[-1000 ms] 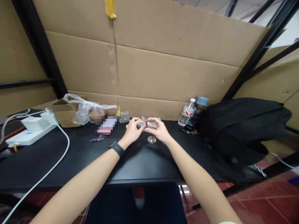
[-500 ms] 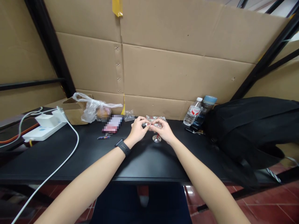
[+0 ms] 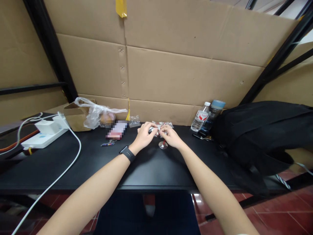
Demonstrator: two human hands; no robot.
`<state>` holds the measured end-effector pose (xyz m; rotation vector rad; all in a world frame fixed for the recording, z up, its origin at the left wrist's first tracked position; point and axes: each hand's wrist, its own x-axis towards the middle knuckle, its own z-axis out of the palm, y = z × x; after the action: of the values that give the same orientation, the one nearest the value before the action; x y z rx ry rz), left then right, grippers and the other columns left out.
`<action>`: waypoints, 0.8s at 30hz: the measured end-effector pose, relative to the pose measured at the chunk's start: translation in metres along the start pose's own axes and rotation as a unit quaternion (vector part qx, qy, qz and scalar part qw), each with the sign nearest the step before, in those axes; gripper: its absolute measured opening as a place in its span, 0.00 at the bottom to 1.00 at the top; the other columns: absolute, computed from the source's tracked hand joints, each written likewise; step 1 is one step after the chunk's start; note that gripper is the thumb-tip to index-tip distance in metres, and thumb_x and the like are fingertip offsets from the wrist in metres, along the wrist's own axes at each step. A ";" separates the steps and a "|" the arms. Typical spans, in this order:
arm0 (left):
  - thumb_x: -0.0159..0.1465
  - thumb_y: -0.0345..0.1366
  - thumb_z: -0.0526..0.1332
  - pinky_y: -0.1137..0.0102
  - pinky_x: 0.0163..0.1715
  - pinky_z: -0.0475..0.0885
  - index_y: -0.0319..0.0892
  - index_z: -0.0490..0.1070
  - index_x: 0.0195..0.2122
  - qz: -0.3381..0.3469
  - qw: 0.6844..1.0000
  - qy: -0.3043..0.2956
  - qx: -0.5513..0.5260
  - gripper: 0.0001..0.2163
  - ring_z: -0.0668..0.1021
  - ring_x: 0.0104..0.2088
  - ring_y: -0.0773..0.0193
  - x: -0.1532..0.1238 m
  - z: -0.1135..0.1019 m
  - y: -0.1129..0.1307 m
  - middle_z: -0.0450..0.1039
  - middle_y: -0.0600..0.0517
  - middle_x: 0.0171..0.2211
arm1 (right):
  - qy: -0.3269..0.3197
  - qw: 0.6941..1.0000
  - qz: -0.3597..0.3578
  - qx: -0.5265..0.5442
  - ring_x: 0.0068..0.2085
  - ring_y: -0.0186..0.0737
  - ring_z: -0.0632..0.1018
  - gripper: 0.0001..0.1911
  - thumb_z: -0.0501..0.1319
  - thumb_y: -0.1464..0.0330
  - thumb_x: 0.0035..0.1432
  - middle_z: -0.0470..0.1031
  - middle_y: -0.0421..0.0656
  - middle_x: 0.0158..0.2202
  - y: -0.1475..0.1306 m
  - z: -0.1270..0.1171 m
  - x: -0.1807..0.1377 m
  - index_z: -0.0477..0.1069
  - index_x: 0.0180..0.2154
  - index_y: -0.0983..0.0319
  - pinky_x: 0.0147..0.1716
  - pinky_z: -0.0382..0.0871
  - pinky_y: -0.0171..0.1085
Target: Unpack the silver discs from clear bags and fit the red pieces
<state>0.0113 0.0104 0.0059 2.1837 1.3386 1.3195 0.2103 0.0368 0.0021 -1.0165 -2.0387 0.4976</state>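
My left hand, with a dark watch on its wrist, has its fingers bent around a small shiny piece that I cannot make out. Beside it my right hand pinches with thumb and fingertips; what it grips is mostly hidden. Crinkled clear plastic packets with red bits lie just behind the fingers. Under the right fingers sits a shiny round metal disc with something red at its top. A small gap parts the two hands.
On the left are a power strip with white cables, a cardboard box, a plastic bag, a blurred-out phone-like item and a small plastic packet. A water bottle and black backpack stand right.
My hands have moved slightly apart from fingertips nearly touching. The view has shifted a little; the disc and table items stay in place.
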 end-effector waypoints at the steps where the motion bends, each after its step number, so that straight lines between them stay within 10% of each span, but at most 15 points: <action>1: 0.67 0.42 0.59 0.59 0.54 0.62 0.51 0.75 0.46 0.013 0.999 -0.023 0.019 0.09 0.72 0.55 0.54 -0.001 0.000 0.001 0.75 0.52 0.51 | -0.006 1.000 0.004 -0.009 0.52 0.44 0.74 0.14 0.60 0.58 0.64 0.72 0.47 0.46 0.000 0.000 0.000 0.73 0.32 0.61 0.58 0.63 0.45; 9: 0.63 0.46 0.65 0.57 0.48 0.60 0.52 0.80 0.38 0.019 0.988 -0.078 0.130 0.08 0.71 0.50 0.50 -0.002 0.008 -0.011 0.76 0.51 0.47 | -0.053 0.998 0.016 -0.009 0.44 0.41 0.76 0.14 0.57 0.59 0.66 0.75 0.44 0.41 -0.010 -0.006 -0.002 0.73 0.33 0.61 0.48 0.69 0.40; 17: 0.66 0.40 0.60 0.58 0.48 0.58 0.49 0.77 0.34 -0.022 0.986 -0.115 0.121 0.07 0.79 0.40 0.54 0.000 0.001 -0.011 0.80 0.53 0.33 | -0.251 0.960 0.063 -0.105 0.32 0.38 0.77 0.02 0.66 0.69 0.55 0.79 0.41 0.30 -0.006 -0.029 -0.010 0.76 0.33 0.61 0.35 0.67 0.34; 24: 0.66 0.43 0.60 0.57 0.50 0.63 0.50 0.78 0.38 -0.074 0.990 -0.096 0.068 0.08 0.81 0.43 0.53 0.002 0.002 -0.014 0.83 0.53 0.38 | -0.073 0.995 0.060 -0.005 0.30 0.38 0.78 0.07 0.62 0.64 0.60 0.79 0.41 0.29 -0.002 -0.013 -0.004 0.73 0.35 0.61 0.34 0.70 0.35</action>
<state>0.0058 0.0202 -0.0026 2.1848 1.5183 0.9651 0.2217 0.0324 0.0095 -1.1439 -2.1183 0.6426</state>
